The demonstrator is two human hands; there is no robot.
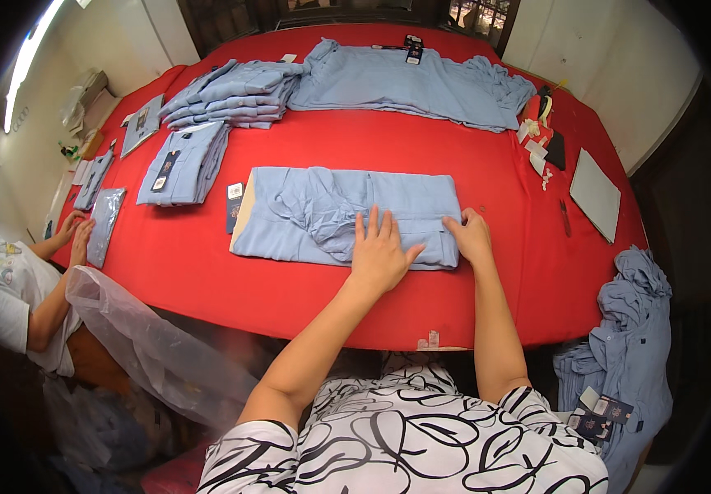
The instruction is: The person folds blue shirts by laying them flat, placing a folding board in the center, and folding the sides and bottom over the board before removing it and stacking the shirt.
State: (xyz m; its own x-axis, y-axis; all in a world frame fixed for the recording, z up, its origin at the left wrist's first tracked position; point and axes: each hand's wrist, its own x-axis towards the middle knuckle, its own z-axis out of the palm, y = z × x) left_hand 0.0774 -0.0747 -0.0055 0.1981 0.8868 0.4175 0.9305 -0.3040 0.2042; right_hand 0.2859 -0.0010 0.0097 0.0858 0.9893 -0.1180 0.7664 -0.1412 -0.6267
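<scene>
A light blue shirt (290, 222), folded into a long rectangle, lies in front of me with its sleeve bunched across the middle. Along its left end shows a strip of beige card (244, 216), and a dark hang tag (234, 212) with a white label sticks out there. My left hand (383, 253) rests flat on the shirt, fingers spread. At the shirt's right edge, my right hand (472, 237) has its fingers bent together, gripping the cloth.
Stacked folded shirts (236, 90) and a flat pile of shirts (397, 82) lie at the back of the red table (290, 305). A co-worker (26, 288) at left handles a bagged garment (107, 226). More shirts (631, 329) hang at right, below white boards (596, 193).
</scene>
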